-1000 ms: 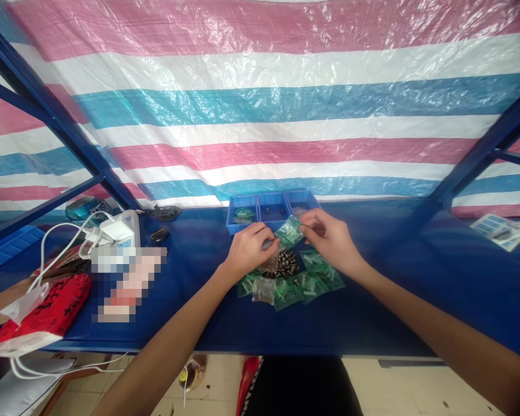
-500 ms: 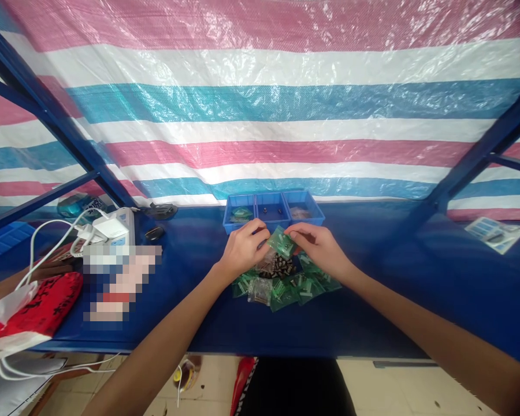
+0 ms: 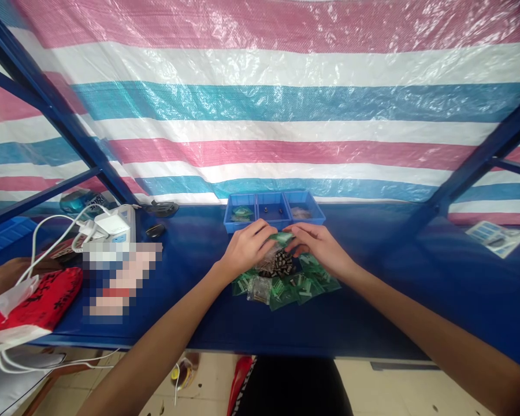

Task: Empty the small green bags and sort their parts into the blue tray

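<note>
Between my two hands is a small green plastic bag (image 3: pixel 281 237), tilted so that I see it almost edge-on. My left hand (image 3: pixel 252 245) is closed on its left side, and my right hand (image 3: pixel 314 242) pinches its right side. Just below lies a heap of small dark metal parts (image 3: pixel 281 264). Around the heap are several green bags (image 3: pixel 283 293) with light strips in them, and a clear bag (image 3: pixel 260 290). Behind my hands stands a blue three-compartment tray (image 3: pixel 272 200); green bags lie in its left part, a few small pieces in the middle, clear bags at right.
On the left of the blue table (image 3: pixel 190 323) are a power strip (image 3: pixel 127 222) with white cables, a black mouse-like object (image 3: pixel 155 231) and a red bag (image 3: pixel 39 300). Another person's arm (image 3: pixel 13 277) reaches in there. A striped sheet (image 3: pixel 264 104) hangs behind.
The green bag has tipped from facing me to nearly edge-on. My fingers have come closer together around it.
</note>
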{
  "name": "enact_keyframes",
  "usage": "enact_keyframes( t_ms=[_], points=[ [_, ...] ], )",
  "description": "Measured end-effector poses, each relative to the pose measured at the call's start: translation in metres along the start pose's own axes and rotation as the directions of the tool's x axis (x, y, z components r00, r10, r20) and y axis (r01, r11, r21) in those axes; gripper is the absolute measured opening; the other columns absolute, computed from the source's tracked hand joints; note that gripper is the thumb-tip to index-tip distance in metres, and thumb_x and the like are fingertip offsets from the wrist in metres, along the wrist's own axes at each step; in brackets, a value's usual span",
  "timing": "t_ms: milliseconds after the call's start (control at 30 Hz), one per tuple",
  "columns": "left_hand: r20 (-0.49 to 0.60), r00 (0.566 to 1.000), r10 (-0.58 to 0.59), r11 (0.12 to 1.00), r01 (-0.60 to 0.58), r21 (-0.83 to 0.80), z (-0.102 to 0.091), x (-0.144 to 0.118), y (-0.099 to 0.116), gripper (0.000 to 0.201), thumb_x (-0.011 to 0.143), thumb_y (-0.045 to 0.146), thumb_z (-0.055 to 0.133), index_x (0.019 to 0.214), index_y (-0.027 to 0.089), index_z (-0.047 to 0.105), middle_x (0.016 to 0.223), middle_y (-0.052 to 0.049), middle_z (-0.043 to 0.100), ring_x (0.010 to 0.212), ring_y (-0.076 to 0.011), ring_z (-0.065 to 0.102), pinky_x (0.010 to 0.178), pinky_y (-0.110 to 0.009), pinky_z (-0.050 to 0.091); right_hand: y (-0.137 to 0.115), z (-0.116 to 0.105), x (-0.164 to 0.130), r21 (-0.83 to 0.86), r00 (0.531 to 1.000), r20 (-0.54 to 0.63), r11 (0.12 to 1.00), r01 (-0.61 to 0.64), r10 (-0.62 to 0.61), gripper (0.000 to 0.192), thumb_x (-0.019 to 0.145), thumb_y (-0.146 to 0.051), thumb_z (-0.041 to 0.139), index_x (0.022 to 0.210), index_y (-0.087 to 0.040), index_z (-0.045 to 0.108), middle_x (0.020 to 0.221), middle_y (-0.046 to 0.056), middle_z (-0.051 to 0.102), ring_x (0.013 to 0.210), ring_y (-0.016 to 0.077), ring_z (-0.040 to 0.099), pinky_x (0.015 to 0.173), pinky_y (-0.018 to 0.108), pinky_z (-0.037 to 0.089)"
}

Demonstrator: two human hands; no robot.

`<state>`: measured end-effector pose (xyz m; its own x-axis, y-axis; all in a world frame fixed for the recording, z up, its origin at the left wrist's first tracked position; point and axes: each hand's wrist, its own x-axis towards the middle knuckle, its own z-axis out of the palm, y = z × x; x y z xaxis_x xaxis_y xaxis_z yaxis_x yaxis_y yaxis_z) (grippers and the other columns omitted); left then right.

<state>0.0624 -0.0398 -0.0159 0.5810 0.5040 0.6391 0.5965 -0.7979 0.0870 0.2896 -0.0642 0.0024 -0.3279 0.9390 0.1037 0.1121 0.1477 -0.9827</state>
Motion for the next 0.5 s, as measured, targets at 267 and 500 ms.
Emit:
enact_keyframes(
  t_ms=[267,500],
  points=[
    [-0.074,0.977,-0.2,0.963,0.182,-0.197,0.004,0.001,0.01,0.037,0.101,0.049,0.056,0.123,0.018,0.053,0.089,-0.003,0.062,0.063,-0.0126,0.057,0.056,-0.024,0.047,-0.002,0.004,-0.002,-0.426,0.98,-0.018,0.888,0.171,-0.198,0.049,0.097,-0.06,0.052,0.067,-0.022,0.053,0.065,-0.002,0.045,0.056,0.0145,0.042,0.053,0.03,0.036],
    [-0.016,0.991,-0.133,0.967,0.126,-0.22,0.003,0.005,0.025,0.042,0.096,0.051,0.064,0.127,0.024,0.056,0.121,-0.011,0.055,0.092,-0.02,0.064,0.071,-0.031,0.058,0.0,0.004,-0.004,-0.27,0.97,-0.052,0.939,0.215,-0.238,0.042,0.096,-0.055,0.058,0.075,-0.022,0.071,0.112,0.011,0.068,0.1,0.0278,0.066,0.062,0.033,0.053]
  ],
)
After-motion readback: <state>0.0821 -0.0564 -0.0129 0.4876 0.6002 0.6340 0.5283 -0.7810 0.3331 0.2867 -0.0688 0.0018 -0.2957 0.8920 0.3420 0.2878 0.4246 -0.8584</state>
